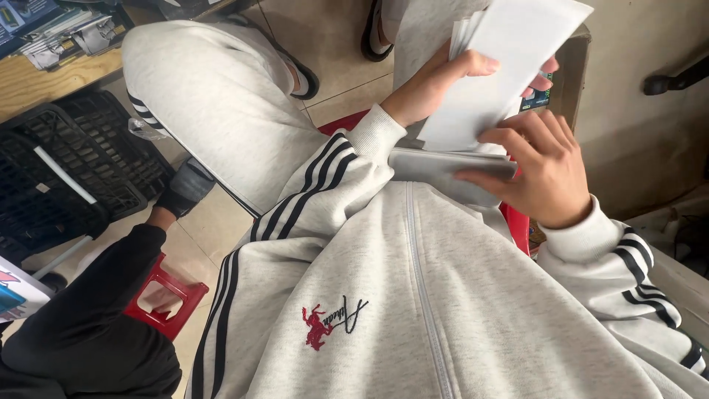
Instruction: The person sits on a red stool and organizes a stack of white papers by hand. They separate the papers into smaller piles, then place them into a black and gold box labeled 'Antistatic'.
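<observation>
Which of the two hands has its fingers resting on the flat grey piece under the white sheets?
The right hand: its fingers lie along the grey piece. The left hand grips the white sheets higher up.

2 hands [436, 81] [543, 166], 1 stack of white papers [502, 66], 1 black crate [74, 170], 1 red stool [166, 295].

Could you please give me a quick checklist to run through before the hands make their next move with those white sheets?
1. Left hand has a firm hold on the white sheets: ok, thumb on top.
2. Right hand supports the flat grey stack: ok, fingers lie along its edge.
3. Sheets squared up: not ok, they fan apart at the top.
4. Number of sheets held: cannot tell.
5. Room on the left: not ok, a person in a black sleeve sits close by.
</observation>
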